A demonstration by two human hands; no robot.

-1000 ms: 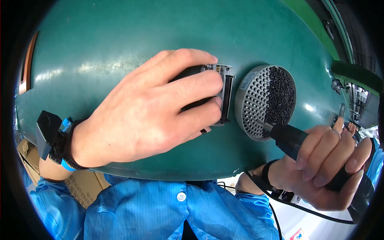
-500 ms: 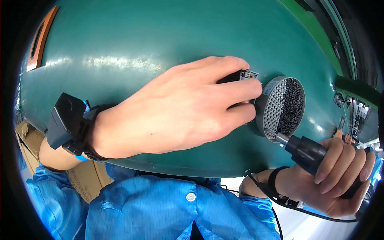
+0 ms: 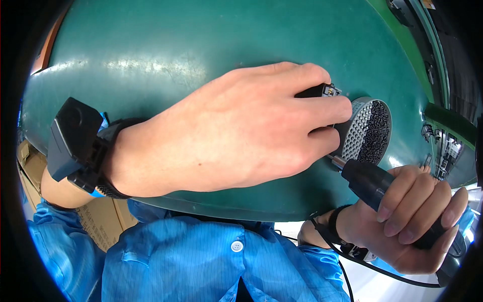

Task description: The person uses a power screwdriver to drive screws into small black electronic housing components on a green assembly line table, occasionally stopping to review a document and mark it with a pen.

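Note:
My left hand is closed over a small black part with a metal end on the green table. Most of that part is hidden under the fingers. Just right of the fingertips is a round grey screw tray with a perforated plate, its right half covered by small black screws. In my right hand, wrapped around its handle, is a black electric screwdriver. Its metal tip points up and left, close to the little finger of my left hand and the tray's lower left edge.
The green table curves off near my blue jacket. An orange-framed item lies at its far left. Metal parts sit at the right edge. A black cable runs below my right wrist, and a cardboard box stands lower left.
My left hand has shifted right with the black part, now overlapping the tray's left edge. The screwdriver has moved left and slightly up, its tip leaving the tray's lower rim.

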